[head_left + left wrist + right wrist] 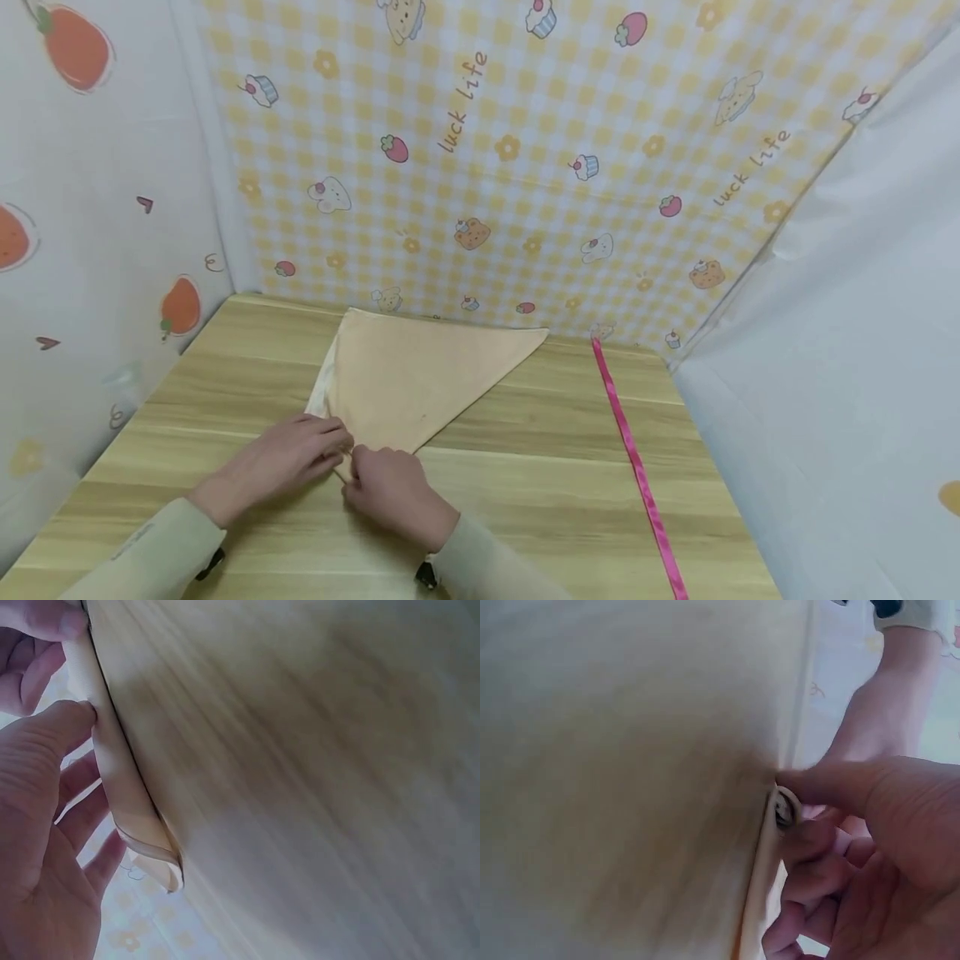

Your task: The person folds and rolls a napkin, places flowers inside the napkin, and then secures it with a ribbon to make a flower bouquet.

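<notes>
A peach cloth lies on the table as a folded triangle, with a paler layer showing along its left side. Its left edge is rolled into a narrow tube. My left hand holds this roll, thumb on the near side and fingers behind it in the left wrist view. At the near end, my right hand pinches the cloth between thumb and fingers. The right wrist view shows the spiral end of the roll right at the right thumb tip.
A long pink ribbon runs down the right side of the wooden table. Behind the table hangs a yellow checked curtain. White patterned sheets stand at the left and right.
</notes>
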`<state>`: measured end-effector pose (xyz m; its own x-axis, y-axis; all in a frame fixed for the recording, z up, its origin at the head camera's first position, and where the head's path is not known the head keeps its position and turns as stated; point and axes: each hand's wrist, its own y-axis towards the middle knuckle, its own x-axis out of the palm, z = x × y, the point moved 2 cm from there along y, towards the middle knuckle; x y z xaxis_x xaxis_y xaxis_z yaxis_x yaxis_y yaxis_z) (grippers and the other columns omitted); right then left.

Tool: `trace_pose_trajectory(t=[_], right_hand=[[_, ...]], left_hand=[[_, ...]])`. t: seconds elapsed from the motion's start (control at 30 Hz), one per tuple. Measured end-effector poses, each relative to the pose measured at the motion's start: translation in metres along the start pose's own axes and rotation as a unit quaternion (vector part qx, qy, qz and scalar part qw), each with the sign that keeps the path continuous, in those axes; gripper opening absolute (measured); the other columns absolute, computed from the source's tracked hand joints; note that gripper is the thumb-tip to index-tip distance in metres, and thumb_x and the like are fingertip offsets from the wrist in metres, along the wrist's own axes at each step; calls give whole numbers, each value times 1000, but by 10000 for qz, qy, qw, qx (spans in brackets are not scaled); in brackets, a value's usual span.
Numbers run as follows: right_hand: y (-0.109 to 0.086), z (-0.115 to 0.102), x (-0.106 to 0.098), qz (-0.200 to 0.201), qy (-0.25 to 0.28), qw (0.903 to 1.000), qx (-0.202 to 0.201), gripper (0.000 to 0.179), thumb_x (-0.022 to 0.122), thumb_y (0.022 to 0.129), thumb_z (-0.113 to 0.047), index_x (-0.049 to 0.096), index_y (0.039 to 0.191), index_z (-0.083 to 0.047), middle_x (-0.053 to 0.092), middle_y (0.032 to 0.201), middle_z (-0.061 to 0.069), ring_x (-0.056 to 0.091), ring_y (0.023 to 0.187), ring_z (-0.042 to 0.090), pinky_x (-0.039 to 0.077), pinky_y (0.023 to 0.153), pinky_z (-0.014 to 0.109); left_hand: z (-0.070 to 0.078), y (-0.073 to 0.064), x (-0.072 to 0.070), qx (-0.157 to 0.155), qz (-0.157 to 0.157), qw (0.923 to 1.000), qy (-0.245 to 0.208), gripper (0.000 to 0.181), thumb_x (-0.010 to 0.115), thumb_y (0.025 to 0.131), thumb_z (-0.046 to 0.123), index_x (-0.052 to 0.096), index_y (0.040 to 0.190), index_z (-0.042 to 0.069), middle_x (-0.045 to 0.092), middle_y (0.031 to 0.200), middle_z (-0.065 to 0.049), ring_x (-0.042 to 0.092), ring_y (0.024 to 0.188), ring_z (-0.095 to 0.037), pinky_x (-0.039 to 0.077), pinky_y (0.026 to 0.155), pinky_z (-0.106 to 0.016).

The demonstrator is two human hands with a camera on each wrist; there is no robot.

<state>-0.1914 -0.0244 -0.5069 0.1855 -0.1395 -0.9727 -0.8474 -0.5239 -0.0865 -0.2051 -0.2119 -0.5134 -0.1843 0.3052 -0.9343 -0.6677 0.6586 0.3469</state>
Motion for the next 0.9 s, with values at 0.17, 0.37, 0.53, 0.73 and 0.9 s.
trace_pose_trajectory(t=[0.17, 0.37, 0.53, 0.73, 0.9], right_hand=[[2, 2, 0, 50, 122, 9998, 173, 22, 68, 103, -30, 61, 82, -24, 54, 62, -11, 47, 51, 6, 38, 46, 26], [6, 20, -1, -461, 1647, 9837, 555, 23, 65, 103, -27, 63, 81, -23, 56, 64, -10, 49, 52, 9, 40, 49, 26], [8, 30, 2, -676, 2362, 9668, 699, 19, 68, 103, -29, 64, 86, -22, 61, 70, -9, 53, 59, 10, 42, 55, 26], [8, 32, 4, -719, 2627, 9608, 521, 13, 68, 106, -26, 59, 98, -23, 64, 66, -10, 55, 56, 8, 44, 54, 25], [6, 31, 2, -425, 2125, 9758, 283, 10, 69, 106, -30, 67, 97, -25, 64, 65, -14, 55, 54, 5, 44, 53, 23]], left_hand=[[-2, -1, -1, -33, -149, 9999, -73, 13, 77, 96, 14, 77, 105, 22, 69, 110, 11, 66, 99, -10, 56, 96, -43], [-4, -5, 1, 4, -150, 9999, -52, 25, 73, 92, 10, 77, 113, 23, 71, 118, 11, 67, 109, -11, 54, 103, -44], [-7, -5, 4, 128, 206, 9997, -41, 25, 77, 97, 15, 74, 122, 20, 74, 120, 11, 70, 113, -10, 54, 104, -44], [-10, -1, 8, 21, 180, 9998, -51, 25, 77, 98, 15, 71, 122, 19, 75, 119, 10, 71, 111, -11, 55, 102, -43], [-11, 7, 9, -82, -39, 9998, -158, 23, 78, 97, 14, 70, 118, 20, 75, 113, 9, 71, 106, -11, 55, 99, -44]])
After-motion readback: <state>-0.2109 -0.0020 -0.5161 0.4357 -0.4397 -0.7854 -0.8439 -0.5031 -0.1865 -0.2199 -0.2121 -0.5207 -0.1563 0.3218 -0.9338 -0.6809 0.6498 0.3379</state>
